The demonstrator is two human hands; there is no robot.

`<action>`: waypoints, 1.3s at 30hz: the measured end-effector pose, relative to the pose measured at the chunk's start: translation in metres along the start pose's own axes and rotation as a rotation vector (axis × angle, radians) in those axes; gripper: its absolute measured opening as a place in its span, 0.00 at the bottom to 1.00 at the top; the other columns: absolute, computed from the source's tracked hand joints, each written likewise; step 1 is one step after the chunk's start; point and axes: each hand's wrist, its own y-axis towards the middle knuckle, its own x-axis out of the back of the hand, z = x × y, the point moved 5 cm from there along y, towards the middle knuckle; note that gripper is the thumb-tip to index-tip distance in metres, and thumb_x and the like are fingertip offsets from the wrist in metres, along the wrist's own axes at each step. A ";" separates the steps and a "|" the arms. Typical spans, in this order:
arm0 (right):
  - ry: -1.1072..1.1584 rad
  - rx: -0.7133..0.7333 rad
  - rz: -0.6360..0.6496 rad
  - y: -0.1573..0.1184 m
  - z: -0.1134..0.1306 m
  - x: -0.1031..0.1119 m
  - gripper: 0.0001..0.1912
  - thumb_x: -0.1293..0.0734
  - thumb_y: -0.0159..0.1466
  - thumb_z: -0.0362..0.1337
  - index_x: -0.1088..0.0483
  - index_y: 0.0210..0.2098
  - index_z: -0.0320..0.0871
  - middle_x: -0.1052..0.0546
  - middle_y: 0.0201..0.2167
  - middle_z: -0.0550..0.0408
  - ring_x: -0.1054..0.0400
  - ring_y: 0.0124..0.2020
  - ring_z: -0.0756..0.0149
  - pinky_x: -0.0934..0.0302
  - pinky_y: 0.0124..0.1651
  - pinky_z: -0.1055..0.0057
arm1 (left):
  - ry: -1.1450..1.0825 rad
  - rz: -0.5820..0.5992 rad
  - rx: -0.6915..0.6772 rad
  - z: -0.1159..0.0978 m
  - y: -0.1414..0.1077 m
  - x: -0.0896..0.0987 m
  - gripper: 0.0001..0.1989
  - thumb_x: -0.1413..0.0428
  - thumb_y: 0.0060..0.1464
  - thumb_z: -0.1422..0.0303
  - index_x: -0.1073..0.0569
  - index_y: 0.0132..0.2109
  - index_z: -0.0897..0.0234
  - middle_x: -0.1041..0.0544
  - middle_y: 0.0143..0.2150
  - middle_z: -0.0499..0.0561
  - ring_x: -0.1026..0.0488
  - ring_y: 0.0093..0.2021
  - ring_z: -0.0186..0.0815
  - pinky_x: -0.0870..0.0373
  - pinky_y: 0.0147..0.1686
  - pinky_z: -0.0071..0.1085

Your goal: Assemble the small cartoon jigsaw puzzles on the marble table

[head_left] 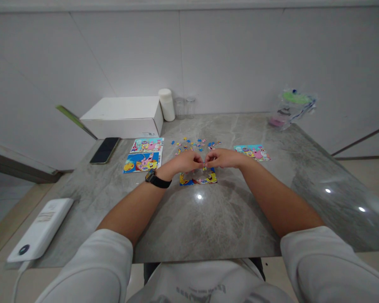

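Observation:
A partly assembled cartoon puzzle (198,182) lies on the grey marble table (189,227). My left hand (191,160) and my right hand (220,158) meet above its upper edge, fingertips nearly touching. Both hands are closed in a pinch around a small puzzle piece (204,168), of which only a bit shows. Beyond my hands are scattered several loose puzzle pieces (199,141). The hands hide part of the puzzle and some pieces.
Left of my hands lies a cartoon picture sheet (142,162); right, a smaller picture card (252,152). Farther out are a black phone (105,150), white box (123,118), white bottle (166,105), two clear glasses (190,108), plastic bag (290,110) and white power bank (42,229).

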 end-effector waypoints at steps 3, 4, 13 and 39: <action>-0.060 0.015 0.021 0.003 -0.004 -0.003 0.15 0.28 0.57 0.48 0.19 0.36 0.43 0.19 0.33 0.56 0.30 0.35 0.64 0.40 0.39 0.70 | -0.005 0.028 0.004 0.002 0.004 -0.010 0.16 0.41 0.59 0.55 0.19 0.35 0.64 0.25 0.23 0.47 0.31 0.23 0.32 0.41 0.25 0.29; -0.086 0.013 0.036 0.003 -0.005 -0.004 0.15 0.28 0.57 0.47 0.19 0.36 0.43 0.18 0.33 0.56 0.29 0.35 0.64 0.40 0.39 0.70 | -0.002 0.040 0.002 0.002 0.005 -0.013 0.17 0.42 0.60 0.55 0.19 0.34 0.64 0.26 0.23 0.46 0.32 0.22 0.31 0.41 0.25 0.29; -0.212 -0.029 0.164 0.008 -0.018 -0.016 0.12 0.28 0.58 0.43 0.17 0.35 0.42 0.18 0.29 0.58 0.30 0.32 0.66 0.42 0.35 0.73 | 0.305 0.083 0.026 -0.005 0.000 -0.022 0.09 0.35 0.51 0.61 0.18 0.35 0.63 0.20 0.29 0.48 0.29 0.29 0.34 0.43 0.29 0.30; -0.482 -0.125 0.080 0.004 -0.011 -0.012 0.09 0.28 0.60 0.38 0.17 0.38 0.41 0.17 0.33 0.55 0.27 0.34 0.66 0.43 0.34 0.73 | 0.443 -0.010 0.044 -0.013 -0.004 -0.025 0.16 0.40 0.59 0.56 0.18 0.33 0.64 0.22 0.27 0.52 0.31 0.27 0.35 0.43 0.30 0.32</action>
